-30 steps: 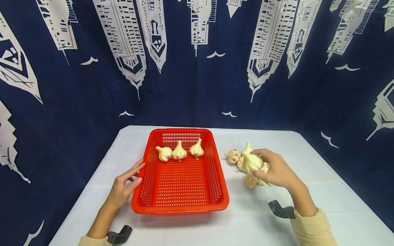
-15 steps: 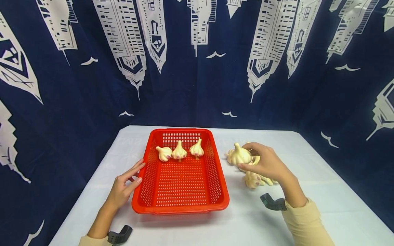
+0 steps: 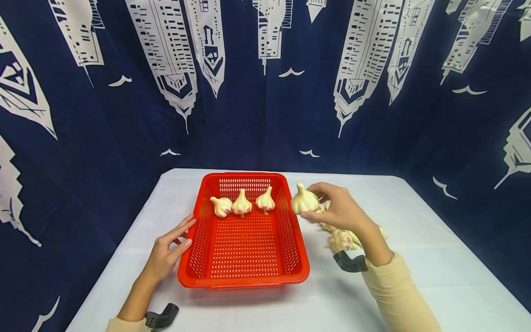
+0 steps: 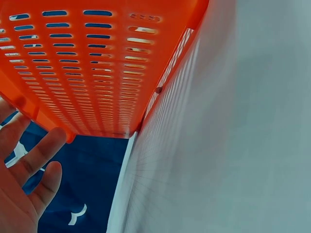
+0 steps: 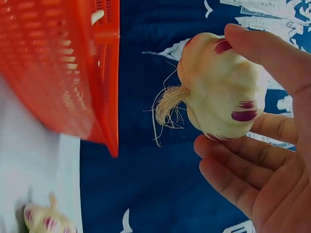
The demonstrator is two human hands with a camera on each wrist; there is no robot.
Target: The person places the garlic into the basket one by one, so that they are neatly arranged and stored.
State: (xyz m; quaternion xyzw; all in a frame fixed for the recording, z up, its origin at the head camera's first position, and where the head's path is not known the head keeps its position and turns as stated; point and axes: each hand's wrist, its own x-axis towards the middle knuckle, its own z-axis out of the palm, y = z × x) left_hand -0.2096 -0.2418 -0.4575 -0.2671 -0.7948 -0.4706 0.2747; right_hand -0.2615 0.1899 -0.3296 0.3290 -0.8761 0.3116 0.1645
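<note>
My right hand (image 3: pixel 338 206) pinches a garlic bulb (image 3: pixel 304 199) between thumb and fingers, raised beside the right rim of a red plastic basket (image 3: pixel 244 281). In the right wrist view the held bulb shows purple streaks and a tuft of dry roots (image 5: pixel 170 106). Three garlic bulbs stand or lie at the back of the basket, among them a middle bulb (image 3: pixel 241 203). My left hand (image 3: pixel 163 256) rests with its fingertips on the basket's left rim, the fingers fairly straight. The left wrist view shows these fingers (image 4: pixel 41 155) by the slotted basket wall.
Several more garlic bulbs (image 3: pixel 341 240) lie on the white table (image 3: pixel 415 276) right of the basket, partly hidden by my right hand and forearm. A dark blue cloth (image 3: pixel 265 124) with white building prints hangs behind the table. Each wrist carries a black device (image 3: pixel 162 317).
My right hand has carried the garlic bulb leftward and up from the pile to the basket's right rim. My left hand and the basket have stayed in place.
</note>
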